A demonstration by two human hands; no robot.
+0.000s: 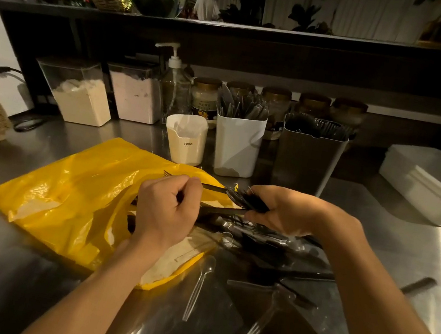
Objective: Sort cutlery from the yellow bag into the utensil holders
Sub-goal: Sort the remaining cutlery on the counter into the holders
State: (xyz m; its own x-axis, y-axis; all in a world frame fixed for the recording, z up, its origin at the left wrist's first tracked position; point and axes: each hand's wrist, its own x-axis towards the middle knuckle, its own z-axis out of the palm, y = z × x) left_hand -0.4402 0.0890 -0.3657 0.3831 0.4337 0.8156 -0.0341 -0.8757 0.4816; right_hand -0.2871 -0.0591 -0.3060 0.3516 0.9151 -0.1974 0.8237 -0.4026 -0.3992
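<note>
The yellow bag point(70, 193) is lying flat on the steel counter point(14, 292) with its mouth facing right, and the black cutlery point(259, 241) is spilling out of it in a loose heap just below your hands. You are gripping a bunch of black forks point(245, 200) in your right hand point(285, 210), fingers wrapped round the handles and heads pointing left, probably so that like pieces are gathering into one load. Your left hand point(167, 213) is curling round a single black piece point(212, 187) above the bag's mouth; you seem to be feeding it across to the bunch, though I cannot tell whether it is a fork. A clear spoon point(200, 284) and a clear fork point(259, 324) are lying apart from the black heap, nearer you, likely set aside as a different kind. Behind the bag the holders are standing in a row: a small white holder point(185, 143), a taller white holder point(236, 146) bristling with dark handles, and a grey holder point(307, 158) showing fork heads, which looks like the place for your bunch.
</note>
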